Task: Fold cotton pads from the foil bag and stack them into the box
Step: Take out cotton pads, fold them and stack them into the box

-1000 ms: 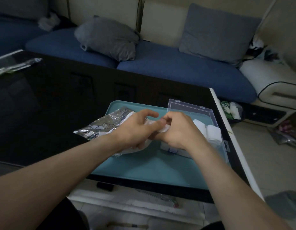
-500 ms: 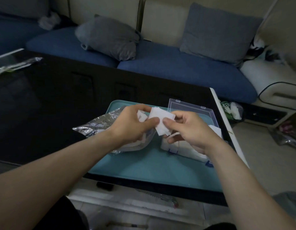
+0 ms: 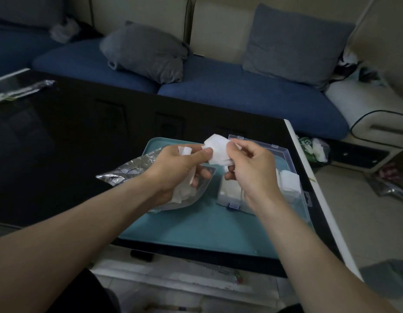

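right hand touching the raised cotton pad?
Touching. The head view shows the right hand pinching the cotton pad at its right edge, above the box.

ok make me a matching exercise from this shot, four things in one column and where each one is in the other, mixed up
Things:
1. cotton pad
2. foil bag
3. clear box
4. grey pillow

Places:
A. on the blue sofa behind the table
B. on the right side of the teal tray, lid open
C. pinched in the air between the left hand and the right hand
D. lying across the left edge of the teal tray, under the left hand

Pairs: 1-C, 2-D, 3-B, 4-A
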The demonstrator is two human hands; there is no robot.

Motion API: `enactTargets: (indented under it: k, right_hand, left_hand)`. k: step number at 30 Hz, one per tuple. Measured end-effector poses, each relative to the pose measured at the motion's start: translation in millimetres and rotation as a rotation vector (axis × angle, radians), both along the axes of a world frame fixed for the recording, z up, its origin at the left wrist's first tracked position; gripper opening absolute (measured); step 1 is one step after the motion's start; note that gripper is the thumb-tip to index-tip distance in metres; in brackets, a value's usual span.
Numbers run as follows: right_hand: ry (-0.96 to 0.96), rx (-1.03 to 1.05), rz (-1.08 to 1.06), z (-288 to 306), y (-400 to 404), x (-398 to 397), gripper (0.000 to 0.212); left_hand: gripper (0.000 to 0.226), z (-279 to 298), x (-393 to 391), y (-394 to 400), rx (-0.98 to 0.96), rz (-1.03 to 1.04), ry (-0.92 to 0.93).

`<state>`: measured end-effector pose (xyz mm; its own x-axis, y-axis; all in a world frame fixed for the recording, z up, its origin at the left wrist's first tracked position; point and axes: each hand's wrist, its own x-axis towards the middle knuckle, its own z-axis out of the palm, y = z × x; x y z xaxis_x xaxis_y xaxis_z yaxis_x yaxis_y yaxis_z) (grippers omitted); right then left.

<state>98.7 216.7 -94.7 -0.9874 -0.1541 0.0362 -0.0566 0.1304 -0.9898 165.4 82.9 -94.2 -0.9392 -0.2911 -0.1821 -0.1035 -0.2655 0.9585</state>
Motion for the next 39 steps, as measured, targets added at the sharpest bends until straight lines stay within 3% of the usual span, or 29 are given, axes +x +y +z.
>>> enactTargets:
  k: [4, 9, 13, 17, 19, 23, 26, 28, 31, 33, 34, 36, 39]
  right_hand:
    - [0.179, 0.166, -0.012, -5, -4, 0, 0.003]
    - [0.260, 0.321, 0.008, 1, 1, 1, 0.007]
    - [0.240, 0.340, 0.051, 3, 3, 0, 0.009]
    - [0.160, 0.477, 0.172, 8, 7, 2, 0.015]
    - [0.072, 0.455, 0.202, 9, 11, -2, 0.028]
    - [-0.185, 0.116, 0.378, 9, 4, 6, 0.043]
    - [-0.188, 0.211, 0.572, 7, 1, 17, 0.079]
    - [-0.173, 0.321, 0.636, 12, 6, 16, 0.087]
    - [-0.044, 0.317, 0.554, 17, 19, 5, 0.049]
    - [0.121, 0.360, 0.594, 18, 28, 0, 0.090]
    - [0.199, 0.441, 0.644, 19, 30, 1, 0.100]
    - [0.333, 0.655, 0.730, 19, 28, 7, 0.107]
    - [0.484, 0.837, 0.631, 17, 22, 9, 0.094]
  left_hand:
    - [0.009, -1, -2, 3, 0.009, 0.031, 0.018]
    - [0.016, 2, 1, 2, 0.023, 0.095, -0.002]
    - [0.022, 4, 2, 1, -0.047, 0.067, 0.029]
    - [0.022, 0, 5, -1, -0.235, 0.011, 0.070]
    - [0.020, -3, 5, -2, -0.307, 0.004, 0.070]
    - [0.018, -1, 6, 6, -0.264, -0.113, 0.098]
    - [0.023, 4, 9, 10, -0.157, -0.323, 0.032]
    - [0.026, 1, 8, 8, -0.163, -0.401, -0.010]
    - [0.019, -7, 4, 2, -0.162, -0.359, -0.053]
    - [0.012, -9, 3, 1, -0.145, -0.344, -0.077]
    - [0.011, -9, 2, 1, -0.141, -0.352, -0.081]
    - [0.018, -7, 3, 0, -0.157, -0.392, -0.082]
    - [0.043, -4, 4, 4, -0.176, -0.478, -0.089]
